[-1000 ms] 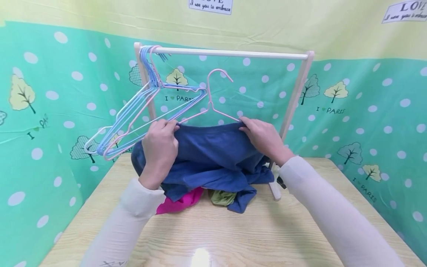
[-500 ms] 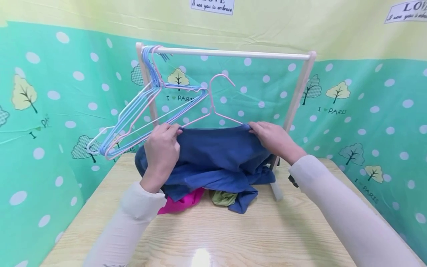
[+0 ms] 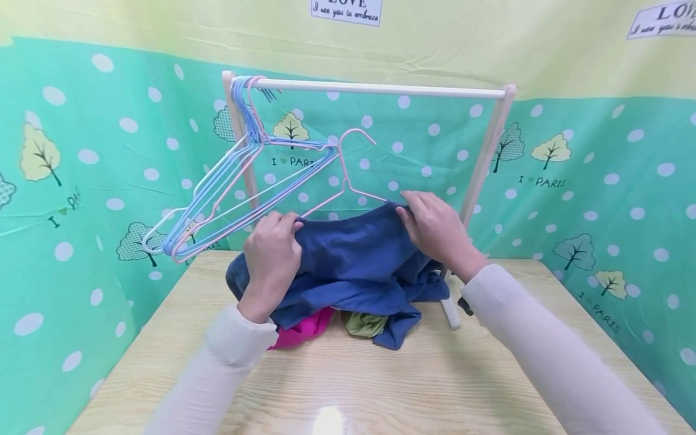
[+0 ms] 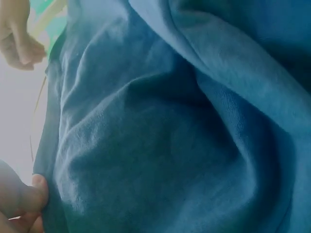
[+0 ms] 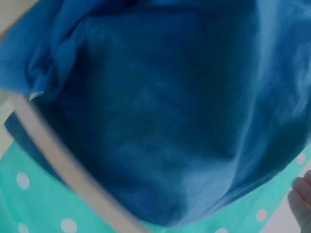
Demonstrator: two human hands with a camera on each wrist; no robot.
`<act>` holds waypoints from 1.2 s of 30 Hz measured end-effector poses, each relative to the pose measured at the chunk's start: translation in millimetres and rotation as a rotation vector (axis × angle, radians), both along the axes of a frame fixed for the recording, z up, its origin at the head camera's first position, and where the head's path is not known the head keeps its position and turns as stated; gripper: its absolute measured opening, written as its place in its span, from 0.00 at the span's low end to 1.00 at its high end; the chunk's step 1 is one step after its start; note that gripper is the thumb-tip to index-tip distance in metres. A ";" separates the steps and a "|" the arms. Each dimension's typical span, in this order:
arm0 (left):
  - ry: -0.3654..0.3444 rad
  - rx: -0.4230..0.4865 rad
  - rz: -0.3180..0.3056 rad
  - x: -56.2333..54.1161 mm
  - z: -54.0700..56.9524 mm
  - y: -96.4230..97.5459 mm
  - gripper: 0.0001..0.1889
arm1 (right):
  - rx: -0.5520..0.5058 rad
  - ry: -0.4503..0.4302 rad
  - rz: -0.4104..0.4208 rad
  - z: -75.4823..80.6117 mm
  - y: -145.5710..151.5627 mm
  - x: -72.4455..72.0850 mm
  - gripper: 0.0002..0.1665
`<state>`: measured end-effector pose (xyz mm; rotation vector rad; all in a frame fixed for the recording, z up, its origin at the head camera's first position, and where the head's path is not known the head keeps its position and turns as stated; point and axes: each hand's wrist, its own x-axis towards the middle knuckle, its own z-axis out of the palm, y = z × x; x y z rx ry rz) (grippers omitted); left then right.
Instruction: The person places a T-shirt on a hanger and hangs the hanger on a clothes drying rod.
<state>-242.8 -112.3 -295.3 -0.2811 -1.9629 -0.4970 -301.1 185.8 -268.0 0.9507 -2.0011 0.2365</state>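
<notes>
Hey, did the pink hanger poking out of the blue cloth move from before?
Yes. In the head view, the pink hanger has moved down: it now sits farther below the white rail.

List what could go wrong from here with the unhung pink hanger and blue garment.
1. Drop: the unhung pink hanger is off the bar, so the blue garment might fall if the left hand or right hand slips.
2. Snag: in the head view it overlaps the hanging hangers; depth is unclear, but they could catch.
3. Drag: pink cloth and green cloth peek out beneath the garment and may get pulled along.
</notes>
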 end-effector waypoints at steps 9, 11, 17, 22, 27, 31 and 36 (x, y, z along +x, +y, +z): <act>-0.001 0.010 0.000 0.0 -9.7 8.0 0.05 | -0.158 0.050 0.129 -15.6 -33.2 4.7 0.10; 0.006 0.014 -0.002 0.2 -10.3 9.7 0.05 | -0.192 0.019 0.139 -20.0 -42.2 5.7 0.10; 0.029 0.031 -0.012 0.3 -11.7 15.1 0.08 | -0.318 -0.162 0.157 -27.2 -66.2 11.1 0.12; 0.059 0.039 -0.019 -0.8 -12.3 17.9 0.10 | -0.475 -0.385 0.191 -24.2 -80.3 12.9 0.15; 0.050 0.040 -0.034 -3.0 -15.7 19.1 0.08 | -0.660 -0.588 0.222 -21.4 -95.4 14.9 0.17; 0.037 0.032 -0.036 -2.5 -19.7 19.9 0.05 | -0.809 -0.716 0.282 -20.7 -107.8 16.3 0.17; 0.014 0.017 -0.052 -0.2 -23.8 19.7 0.04 | -1.128 -0.958 0.394 -16.8 -121.1 22.8 0.16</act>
